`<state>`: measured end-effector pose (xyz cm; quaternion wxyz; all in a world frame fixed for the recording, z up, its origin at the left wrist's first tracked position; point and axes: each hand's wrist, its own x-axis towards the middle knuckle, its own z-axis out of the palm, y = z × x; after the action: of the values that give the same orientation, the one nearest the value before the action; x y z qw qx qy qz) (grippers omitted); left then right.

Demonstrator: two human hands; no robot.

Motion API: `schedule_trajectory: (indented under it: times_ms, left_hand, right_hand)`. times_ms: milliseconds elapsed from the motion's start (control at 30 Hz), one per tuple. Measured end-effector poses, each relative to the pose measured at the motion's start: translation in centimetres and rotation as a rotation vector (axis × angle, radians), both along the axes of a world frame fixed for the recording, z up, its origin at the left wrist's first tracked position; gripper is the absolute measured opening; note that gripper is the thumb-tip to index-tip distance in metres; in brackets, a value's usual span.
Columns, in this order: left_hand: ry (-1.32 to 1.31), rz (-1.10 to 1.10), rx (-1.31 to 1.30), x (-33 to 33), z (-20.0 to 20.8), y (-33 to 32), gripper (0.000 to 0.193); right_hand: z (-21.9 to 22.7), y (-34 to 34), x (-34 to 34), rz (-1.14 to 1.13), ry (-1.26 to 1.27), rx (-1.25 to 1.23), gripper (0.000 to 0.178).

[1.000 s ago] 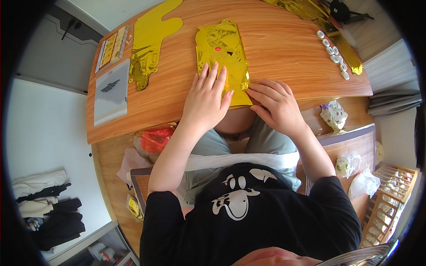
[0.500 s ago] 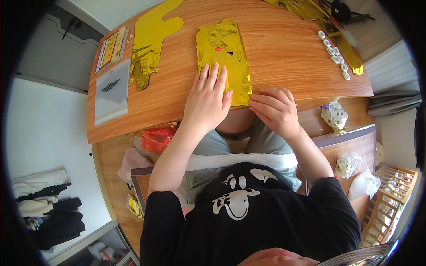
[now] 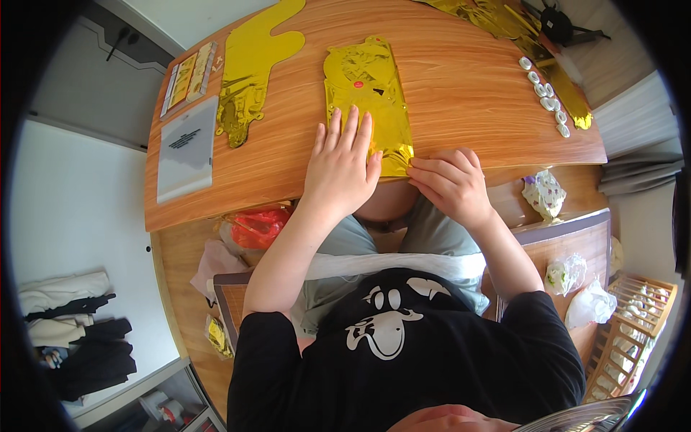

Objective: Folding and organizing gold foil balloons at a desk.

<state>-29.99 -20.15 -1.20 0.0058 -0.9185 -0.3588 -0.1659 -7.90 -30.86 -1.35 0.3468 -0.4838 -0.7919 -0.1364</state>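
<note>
Free tabletop (image 3: 468, 97) between foil (image 3: 385, 111) and white rolls (image 3: 548, 104)

Wooden table (image 3: 468, 93) here, gold foil sheet (image 3: 394, 129) lying flat under my left fingers (image 3: 350, 129), its corner at my right fingers (image 3: 432, 168); left of them, a second gold piece (image 3: 243, 79) and translucent packet (image 3: 186, 160); well right, white rolls (image 3: 547, 103).

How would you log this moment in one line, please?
left hand: flat on gold foil piece | right hand: at its near right corner | wooden table: small white rings at right

Left hand (image 3: 341, 164) flat, right hand (image 3: 453, 185) pinching
</note>
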Motion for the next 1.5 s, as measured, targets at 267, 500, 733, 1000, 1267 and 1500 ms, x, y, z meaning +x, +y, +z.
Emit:
schedule_trajectory:
  times_ms: [267,500,733,1000,1267,1500]
  left_hand:
    - [0.000,0.009,-0.020,0.1,0.2,-0.1,0.072]
    - [-0.011,0.010,-0.024,0.1,0.2,-0.2,0.071]
    - [-0.009,0.006,-0.019,-0.1,0.2,-0.1,0.072]
    - [-0.011,0.005,-0.002,0.0,-0.1,-0.1,0.074]
    - [0.052,0.016,-0.058,0.0,0.5,-0.1,0.076]
    - [-0.598,-0.033,-0.902,-1.7,2.9,2.4,0.081]
  right_hand:
    - [0.1,-0.3,0.0,-0.011,-0.034,0.009,0.025]
    - [0.6,-0.2,-0.5,-0.033,0.060,-0.050,0.018]
    - [0.2,-0.3,-1.0,-0.061,0.010,0.008,0.020]
    - [-1.4,-0.6,-0.8,-0.076,-0.061,0.151,0.025]
    - [-0.7,-0.5,-0.6,-0.059,0.024,0.067,0.023]
    - [-0.2,-0.4,-0.8,-0.052,0.000,0.060,0.020]
